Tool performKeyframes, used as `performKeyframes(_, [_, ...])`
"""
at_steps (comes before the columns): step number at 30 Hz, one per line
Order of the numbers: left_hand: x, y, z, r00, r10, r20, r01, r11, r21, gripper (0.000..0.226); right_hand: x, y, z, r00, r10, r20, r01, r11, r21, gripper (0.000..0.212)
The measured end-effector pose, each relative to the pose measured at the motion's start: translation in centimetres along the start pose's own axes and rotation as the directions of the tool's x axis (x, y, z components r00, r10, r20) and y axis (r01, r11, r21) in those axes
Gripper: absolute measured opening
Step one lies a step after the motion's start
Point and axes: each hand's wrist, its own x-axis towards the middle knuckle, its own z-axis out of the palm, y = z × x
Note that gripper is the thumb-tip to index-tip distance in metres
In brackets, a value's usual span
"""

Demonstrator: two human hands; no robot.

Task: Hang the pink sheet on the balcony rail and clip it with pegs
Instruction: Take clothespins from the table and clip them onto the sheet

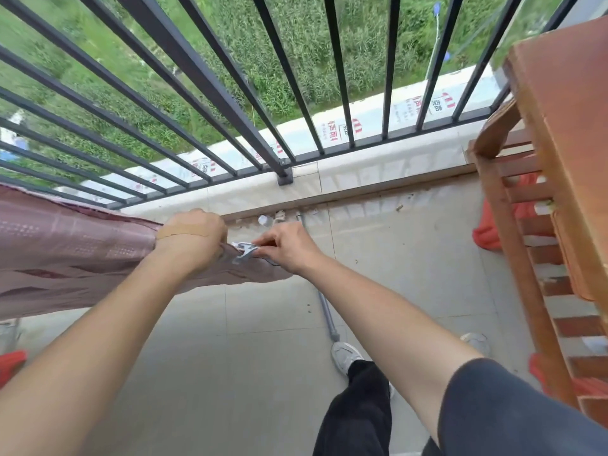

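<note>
The pink sheet hangs from the left, stretched toward the middle of the view, its far edge by the black balcony railing. My left hand, with a plaster on its back, grips the sheet's right end. My right hand pinches a pale grey peg against that same end of the sheet. The rail's top bar is out of view, so whether the sheet lies over it cannot be told.
A brown wooden rack stands at the right with red cloth behind it. A grey pole and a small bottle lie on the tiled floor. My leg and shoe are below.
</note>
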Motion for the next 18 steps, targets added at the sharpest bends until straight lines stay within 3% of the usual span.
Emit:
performKeyframes(4, [-0.3,0.0,-0.1,1.0,-0.001,-0.007,0.002,1.0,0.017,0.033,0.5,-0.2,0.7,1.0,-0.005,0.016,0.005,1.0,-0.01,0.033])
performKeyframes(8, [-0.4,0.1,-0.3,1.0,-0.012,0.019,0.011,1.0,0.007,0.026,0.0,1.3,0.1,0.993,0.083,0.085,-0.082,0.997,-0.009,0.1])
performKeyframes(10, [-0.4,0.2,-0.3,0.999,-0.026,0.026,0.026,1.0,0.002,0.026,-0.9,2.1,-1.0,0.991,0.109,0.08,-0.103,0.991,-0.081,0.117])
performKeyframes(14, [-0.8,1.2,-0.1,0.994,0.06,-0.091,-0.045,0.985,0.165,0.038,-2.7,3.7,-4.5,0.995,0.067,-0.074,-0.082,0.968,-0.235,0.091])
performKeyframes(18, [-1.2,4.5,-0.7,0.933,0.127,-0.338,-0.142,0.99,-0.022,0.048,-5.9,5.7,-9.5,0.973,0.081,-0.215,-0.149,0.934,-0.323,0.068])
